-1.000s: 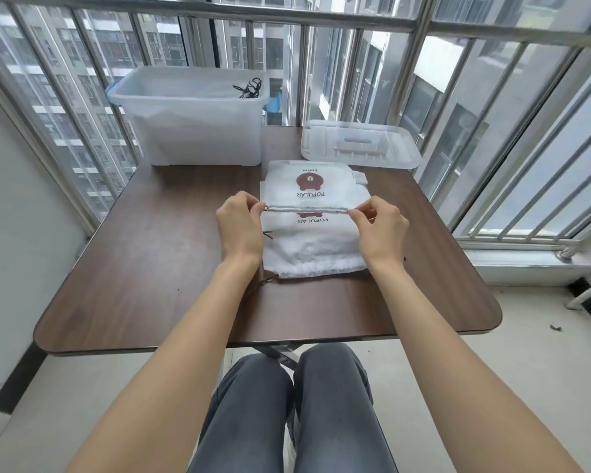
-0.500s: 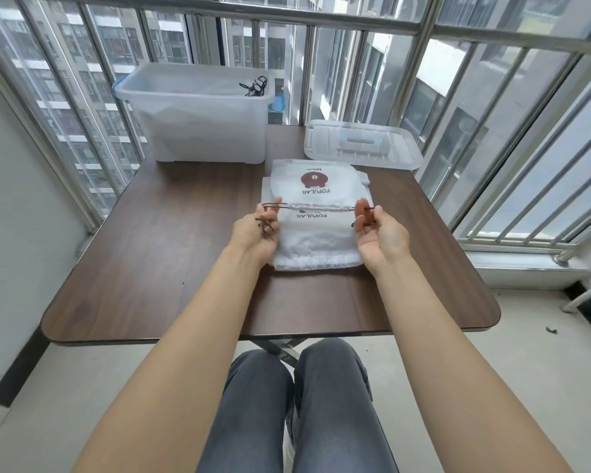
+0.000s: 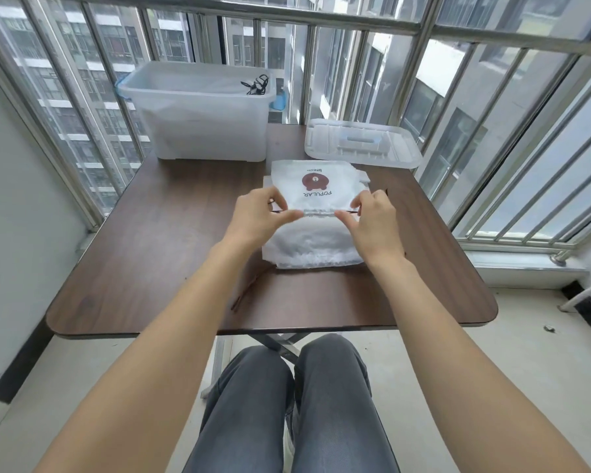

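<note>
— What's at the back of the brown desk?
— A clear plastic bin at the far left, open on top, with a tangle of black cord at its right rim.
— And the lid?
— The clear lid lies flat at the far right, apart from the bin. Metal window bars rise behind both, with tower blocks beyond.

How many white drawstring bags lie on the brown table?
2: the bear-printed white drawstring bag pinched by left hand and right hand, and a second white bag beneath; the pile may hide more.
</note>
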Demonstrator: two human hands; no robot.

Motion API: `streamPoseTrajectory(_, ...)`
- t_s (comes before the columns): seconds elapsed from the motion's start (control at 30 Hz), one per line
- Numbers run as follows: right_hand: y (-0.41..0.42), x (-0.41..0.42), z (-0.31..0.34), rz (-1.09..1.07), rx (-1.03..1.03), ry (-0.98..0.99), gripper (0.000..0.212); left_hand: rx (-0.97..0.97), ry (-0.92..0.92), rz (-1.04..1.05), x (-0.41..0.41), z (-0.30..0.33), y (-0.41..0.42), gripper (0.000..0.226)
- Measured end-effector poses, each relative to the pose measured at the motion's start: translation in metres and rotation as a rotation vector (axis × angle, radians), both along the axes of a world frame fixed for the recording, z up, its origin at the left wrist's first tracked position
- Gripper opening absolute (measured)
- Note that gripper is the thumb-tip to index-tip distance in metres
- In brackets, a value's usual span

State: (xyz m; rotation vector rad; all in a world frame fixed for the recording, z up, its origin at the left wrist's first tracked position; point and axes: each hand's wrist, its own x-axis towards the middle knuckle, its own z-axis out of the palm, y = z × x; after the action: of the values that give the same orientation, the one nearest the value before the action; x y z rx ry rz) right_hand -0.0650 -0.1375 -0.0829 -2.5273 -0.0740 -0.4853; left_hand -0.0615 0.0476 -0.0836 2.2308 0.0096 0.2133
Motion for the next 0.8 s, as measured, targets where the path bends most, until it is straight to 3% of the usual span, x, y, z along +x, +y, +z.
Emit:
streamPoseTrajectory(0.2, 0.009, -0.008, 0.000, -0.135, -0.132, -0.065, 0.042, 0.226, -0.044, 0.045, 0.004, -0.005, -0.005, 0.051)
streamPoseTrajectory(0.43, 0.009, -0.009, 0.003, -0.022, -0.136, -0.123, 0.036, 0.064, -0.045, 0.113, -0.006, -0.002, -0.002, 0.061)
streamPoseTrajectory(0.8, 0.001, -0.006, 0.001, -0.066, -0.089, -0.084, 0.036, -0.013, -0.010, 0.259, -0.007, 0.002, 0.011, 0.057)
